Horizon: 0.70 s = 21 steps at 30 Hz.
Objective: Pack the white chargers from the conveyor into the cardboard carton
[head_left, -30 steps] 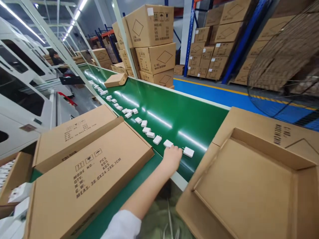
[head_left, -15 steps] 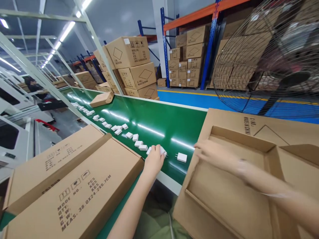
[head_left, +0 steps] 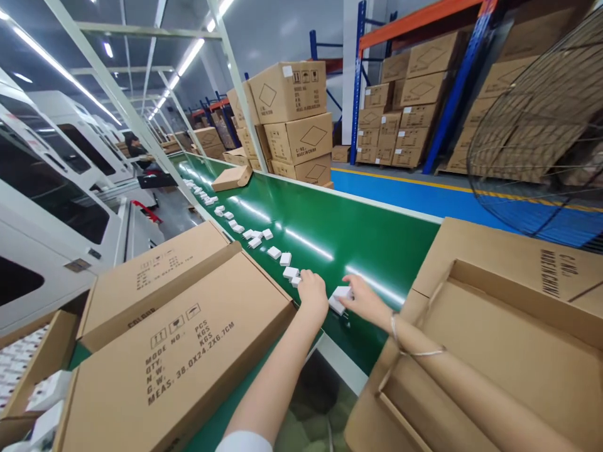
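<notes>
On the green belt, my right hand (head_left: pixel 368 300) has its thumb and fingers around white plug chargers (head_left: pixel 339 302), which sit close together with metal prongs showing. To their left is my left hand (head_left: pixel 313 294), fingers curled down and their tips partly hidden. It is right beside a white charger (head_left: pixel 296 282) at the near end of a loose line; whether something is inside the fingers does not show. More white chargers (head_left: pixel 274 252) trail away along the belt (head_left: pixel 377 242).
An open cardboard box (head_left: pixel 513 314) lies at the right. Closed flat cartons (head_left: pixel 188 351) stand at the left, beside a box of white pieces (head_left: pixel 56 336). A small carton (head_left: pixel 232 178) rests farther up the belt. A fan (head_left: pixel 532 144) stands behind, at the right.
My right hand has come from the open box onto the chargers on the belt. My left hand has shifted off those chargers toward the line's end. The view has turned left.
</notes>
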### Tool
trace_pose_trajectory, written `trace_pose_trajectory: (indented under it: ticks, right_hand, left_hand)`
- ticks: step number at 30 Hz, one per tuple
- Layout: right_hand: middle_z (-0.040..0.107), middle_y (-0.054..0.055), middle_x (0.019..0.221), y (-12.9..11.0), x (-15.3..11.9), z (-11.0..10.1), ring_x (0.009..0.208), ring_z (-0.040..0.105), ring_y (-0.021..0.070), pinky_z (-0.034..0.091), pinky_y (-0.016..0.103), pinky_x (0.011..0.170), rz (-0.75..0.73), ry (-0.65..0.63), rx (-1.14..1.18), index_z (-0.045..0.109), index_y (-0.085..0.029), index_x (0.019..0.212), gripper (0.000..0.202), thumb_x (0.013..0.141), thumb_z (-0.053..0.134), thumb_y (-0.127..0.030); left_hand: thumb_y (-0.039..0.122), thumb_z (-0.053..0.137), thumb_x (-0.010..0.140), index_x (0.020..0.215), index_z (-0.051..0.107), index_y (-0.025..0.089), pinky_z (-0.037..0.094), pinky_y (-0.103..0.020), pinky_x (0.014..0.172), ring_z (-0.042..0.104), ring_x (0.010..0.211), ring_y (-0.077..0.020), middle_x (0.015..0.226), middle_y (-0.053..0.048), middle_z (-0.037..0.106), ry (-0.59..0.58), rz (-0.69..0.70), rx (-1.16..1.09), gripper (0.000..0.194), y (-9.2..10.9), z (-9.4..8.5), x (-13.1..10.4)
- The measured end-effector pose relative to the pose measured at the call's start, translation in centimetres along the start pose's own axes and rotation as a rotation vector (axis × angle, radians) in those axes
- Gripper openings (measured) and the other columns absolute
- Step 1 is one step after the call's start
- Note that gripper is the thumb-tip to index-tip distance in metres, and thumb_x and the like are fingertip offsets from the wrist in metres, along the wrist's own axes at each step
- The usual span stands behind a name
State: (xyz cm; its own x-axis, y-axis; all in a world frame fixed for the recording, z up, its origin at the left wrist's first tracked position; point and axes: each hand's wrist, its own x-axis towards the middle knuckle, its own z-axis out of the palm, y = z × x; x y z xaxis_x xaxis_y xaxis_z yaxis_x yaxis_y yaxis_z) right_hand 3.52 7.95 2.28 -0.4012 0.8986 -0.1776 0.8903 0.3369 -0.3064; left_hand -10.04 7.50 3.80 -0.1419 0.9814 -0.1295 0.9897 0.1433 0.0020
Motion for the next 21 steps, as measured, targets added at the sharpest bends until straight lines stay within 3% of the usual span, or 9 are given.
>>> trace_pose_trajectory:
  ticks: [5, 9, 12, 16, 19, 21]
  right_hand:
    - [0.052, 0.012, 0.105, -2.3, 0.0, 2.2, 0.097, 0.051, 0.0239, 0.044, 0.035, 0.073, 0.141, -0.066, -0.010, 0.054, -0.012, 0.095, 0.026, 0.078, 0.055, -0.032]
    - [0.056, 0.009, 0.102, -1.9, 0.0, 1.6, 0.096, 0.052, 0.0232, 0.044, 0.040, 0.077, 0.171, -0.104, 0.035, 0.055, -0.013, 0.095, 0.027, 0.074, 0.062, -0.027]
    - [0.060, 0.009, 0.096, 0.0, -0.9, 0.2, 0.091, 0.055, 0.0241, 0.044, 0.038, 0.077, 0.065, -0.124, 0.148, 0.057, -0.014, 0.091, 0.024, 0.069, 0.065, -0.021]
    - [0.060, 0.001, 0.101, 2.9, -4.0, -1.8, 0.092, 0.056, 0.0170, 0.044, 0.026, 0.079, -0.154, -0.125, 0.377, 0.052, -0.023, 0.101, 0.029, 0.073, 0.061, -0.026]
    - [0.055, 0.005, 0.114, 4.4, -7.3, -2.4, 0.099, 0.054, 0.0192, 0.046, 0.029, 0.081, -0.232, -0.068, 0.725, 0.048, -0.024, 0.110, 0.036, 0.076, 0.059, -0.032]
    - [0.051, 0.007, 0.121, 5.0, -9.5, -2.4, 0.107, 0.050, 0.0221, 0.045, 0.033, 0.086, -0.249, -0.007, 0.880, 0.048, -0.027, 0.113, 0.036, 0.078, 0.058, -0.032]
  left_hand:
    - [0.003, 0.044, 0.076, 0.101, 0.051, 0.005, 0.040, -0.028, 0.079, 0.048, 0.100, -0.0227, 0.100, -0.016, 0.055, -0.091, 0.076, 0.001, 0.026, 0.4, 0.8, 1.3]
    - [0.006, 0.043, 0.078, 0.102, 0.050, 0.006, 0.042, -0.027, 0.074, 0.047, 0.105, -0.0247, 0.101, -0.017, 0.056, -0.144, 0.071, 0.004, 0.026, 0.2, 0.7, 0.9]
    - [0.005, 0.045, 0.075, 0.102, 0.051, 0.007, 0.044, -0.030, 0.073, 0.052, 0.102, -0.0250, 0.096, -0.017, 0.060, -0.198, 0.050, -0.005, 0.027, 0.2, 1.0, 1.0]
    - [0.008, 0.054, 0.070, 0.099, 0.054, 0.006, 0.044, -0.035, 0.075, 0.057, 0.096, -0.0288, 0.095, -0.019, 0.061, -0.250, 0.041, -0.075, 0.029, 1.0, 1.7, 1.7]
    - [0.027, 0.062, 0.069, 0.092, 0.058, 0.011, 0.044, -0.034, 0.074, 0.057, 0.094, -0.0288, 0.094, -0.015, 0.063, -0.260, 0.106, -0.167, 0.029, 1.7, 1.0, 1.3]
    - [0.043, 0.062, 0.068, 0.097, 0.057, 0.017, 0.045, -0.027, 0.065, 0.059, 0.083, -0.0221, 0.088, -0.008, 0.063, -0.333, 0.189, -0.446, 0.040, 1.8, -0.2, -0.1]
